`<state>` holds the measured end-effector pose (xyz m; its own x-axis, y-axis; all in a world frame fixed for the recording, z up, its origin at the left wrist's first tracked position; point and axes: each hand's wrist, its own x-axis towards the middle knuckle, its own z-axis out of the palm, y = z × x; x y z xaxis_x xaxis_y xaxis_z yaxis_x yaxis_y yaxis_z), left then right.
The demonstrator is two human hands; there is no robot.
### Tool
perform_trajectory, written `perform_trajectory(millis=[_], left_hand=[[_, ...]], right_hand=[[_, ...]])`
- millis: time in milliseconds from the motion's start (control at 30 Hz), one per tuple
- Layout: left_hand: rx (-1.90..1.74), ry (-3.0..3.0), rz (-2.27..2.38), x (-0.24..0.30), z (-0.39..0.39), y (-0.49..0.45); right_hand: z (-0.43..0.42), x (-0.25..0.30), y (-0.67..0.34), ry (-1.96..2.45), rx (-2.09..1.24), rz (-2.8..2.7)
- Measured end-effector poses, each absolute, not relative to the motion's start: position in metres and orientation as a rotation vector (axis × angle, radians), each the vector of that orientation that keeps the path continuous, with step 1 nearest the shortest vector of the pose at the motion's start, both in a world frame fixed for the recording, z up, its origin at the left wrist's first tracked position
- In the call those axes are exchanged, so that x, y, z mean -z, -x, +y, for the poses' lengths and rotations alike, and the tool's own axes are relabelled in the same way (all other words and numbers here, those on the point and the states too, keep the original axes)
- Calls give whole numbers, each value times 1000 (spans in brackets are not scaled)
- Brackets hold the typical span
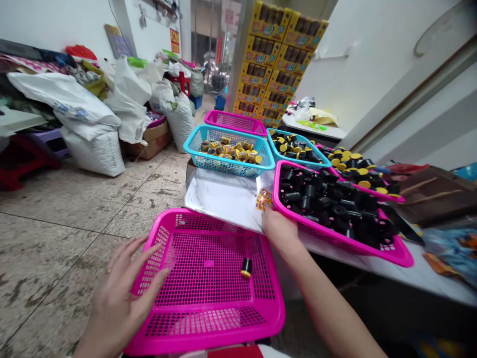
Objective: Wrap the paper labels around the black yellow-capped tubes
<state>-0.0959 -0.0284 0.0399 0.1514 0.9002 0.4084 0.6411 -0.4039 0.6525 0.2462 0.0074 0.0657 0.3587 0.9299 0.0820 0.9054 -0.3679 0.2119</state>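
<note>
Beside the near edge of the table [219, 191], one pink basket [197, 286], rectangular and lattice-walled, contains one small black cylinder [246, 267] with a yellow end. The left hand [121, 288], fingers loosely spread, lies at the basket's left rim. The right hand [280, 227] is partly curled at one orange printed piece [264, 199]; whether it grips cannot be told. Beyond: two blue baskets [231, 166] and three further pink baskets [402, 253], one heaped with black parts [335, 204].

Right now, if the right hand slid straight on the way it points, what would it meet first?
The right hand would likely meet the orange printed piece first, perhaps touching it now; beyond it sits a blue basket.
</note>
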Motion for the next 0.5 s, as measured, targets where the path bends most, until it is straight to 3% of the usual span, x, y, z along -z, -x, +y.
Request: perform_trajectory(millis=[233,500], left_hand=[[-704,-1433,1021,-54,-29,33],[-767,-988,912,-47,-1,-25]], right_hand=[[-6,-60,-240,-2555,-354,1759],[-53,-44,-178,-2445,109,2795]])
